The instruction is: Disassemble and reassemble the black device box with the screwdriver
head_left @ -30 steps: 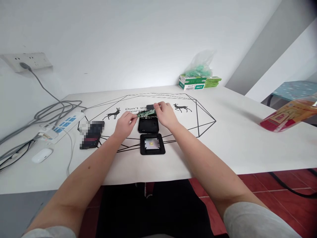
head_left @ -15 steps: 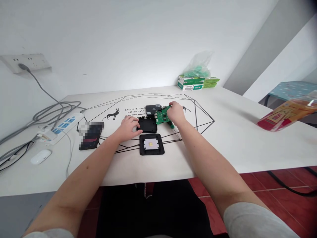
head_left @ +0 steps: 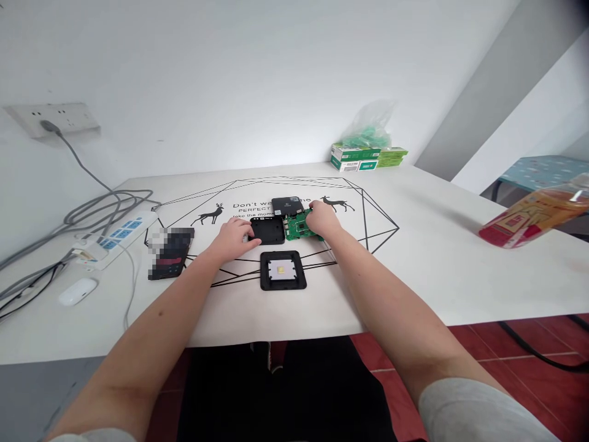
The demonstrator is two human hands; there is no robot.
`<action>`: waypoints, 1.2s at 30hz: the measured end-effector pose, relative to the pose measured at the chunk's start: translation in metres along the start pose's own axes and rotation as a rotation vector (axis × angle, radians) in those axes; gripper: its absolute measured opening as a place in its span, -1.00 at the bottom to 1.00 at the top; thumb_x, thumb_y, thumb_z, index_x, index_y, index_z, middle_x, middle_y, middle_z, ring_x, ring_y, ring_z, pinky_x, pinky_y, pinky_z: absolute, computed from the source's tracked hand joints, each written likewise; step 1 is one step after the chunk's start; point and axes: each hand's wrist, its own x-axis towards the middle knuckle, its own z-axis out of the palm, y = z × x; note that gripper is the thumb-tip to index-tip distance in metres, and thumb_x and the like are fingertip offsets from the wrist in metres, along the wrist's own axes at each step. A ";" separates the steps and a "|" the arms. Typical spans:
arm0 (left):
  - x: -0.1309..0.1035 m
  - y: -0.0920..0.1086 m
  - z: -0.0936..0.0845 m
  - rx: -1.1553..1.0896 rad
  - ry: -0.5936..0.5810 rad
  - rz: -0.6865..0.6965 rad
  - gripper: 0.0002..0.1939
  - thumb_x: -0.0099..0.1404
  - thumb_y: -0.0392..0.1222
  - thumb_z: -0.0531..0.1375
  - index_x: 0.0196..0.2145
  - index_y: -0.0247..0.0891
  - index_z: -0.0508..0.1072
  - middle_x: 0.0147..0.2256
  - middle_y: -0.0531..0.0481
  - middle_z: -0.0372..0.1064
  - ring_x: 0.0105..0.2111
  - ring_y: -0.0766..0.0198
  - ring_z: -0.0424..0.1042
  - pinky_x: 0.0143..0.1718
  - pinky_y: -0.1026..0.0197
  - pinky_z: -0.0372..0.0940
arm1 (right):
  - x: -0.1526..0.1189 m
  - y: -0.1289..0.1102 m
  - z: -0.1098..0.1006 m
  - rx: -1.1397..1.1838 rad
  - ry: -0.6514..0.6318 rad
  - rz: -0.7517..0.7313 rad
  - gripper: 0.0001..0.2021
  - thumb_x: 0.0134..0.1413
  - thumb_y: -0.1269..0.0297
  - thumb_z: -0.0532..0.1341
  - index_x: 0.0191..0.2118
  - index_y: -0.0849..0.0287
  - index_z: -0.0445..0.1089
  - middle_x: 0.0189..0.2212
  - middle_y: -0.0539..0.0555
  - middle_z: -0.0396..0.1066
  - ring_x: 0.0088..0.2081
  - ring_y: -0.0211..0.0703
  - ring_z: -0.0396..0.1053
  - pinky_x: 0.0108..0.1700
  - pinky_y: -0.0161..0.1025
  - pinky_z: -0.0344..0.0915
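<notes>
My left hand (head_left: 234, 239) grips the left edge of a shallow black plastic case shell (head_left: 269, 232), its open side up. My right hand (head_left: 323, 220) pinches the right end of a green circuit board (head_left: 297, 227), which lies almost flat with its left edge close against the shell. Whether board and shell touch, I cannot tell. Behind them rests a flat black cover (head_left: 286, 205) with a small light label. Nearer me lies a square black frame (head_left: 264, 279) holding a light plate (head_left: 281, 270) with a small yellowish square.
On the left are a black phone (head_left: 173, 252), a white mouse (head_left: 78, 291) and a power strip (head_left: 122, 236) with grey cables. Green boxes (head_left: 354, 156) under a plastic bag (head_left: 370, 126) stand by the wall. At right, a bottle of orange-red liquid (head_left: 534, 215) lies tilted.
The circuit board has come down from a tilted pose to nearly flat, with my right hand lower. The case shell and my left hand have shifted slightly left.
</notes>
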 end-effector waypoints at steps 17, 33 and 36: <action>-0.002 -0.002 0.001 -0.010 0.031 0.041 -0.70 0.37 0.17 0.33 -0.32 -0.10 0.59 0.04 -0.17 0.60 0.21 -0.27 0.42 0.23 -0.34 0.36 | 0.007 0.012 0.008 -0.141 -0.147 -0.038 -0.55 0.34 0.43 0.16 0.29 0.23 0.44 0.14 0.43 0.59 0.24 0.31 0.48 0.17 0.08 0.44; -0.023 0.047 -0.021 -0.088 -0.239 0.267 -0.51 0.20 0.32 0.52 -0.17 -0.07 0.61 0.36 -0.15 0.41 0.48 -0.32 0.11 0.45 -0.41 0.13 | 0.003 0.022 -0.020 -0.253 -0.231 0.046 -0.65 0.27 0.26 0.37 0.08 0.37 0.58 0.11 0.57 0.55 0.12 0.40 0.56 0.10 0.20 0.51; -0.026 0.058 -0.018 -0.082 -0.308 0.267 -0.50 0.14 0.29 0.57 -0.20 -0.08 0.59 0.41 -0.17 0.36 0.51 -0.36 0.08 0.42 -0.42 0.16 | 0.001 0.021 -0.026 -0.243 -0.212 0.037 -0.71 0.22 0.38 0.37 0.03 0.36 0.59 0.02 0.53 0.60 0.03 0.34 0.61 0.05 0.14 0.53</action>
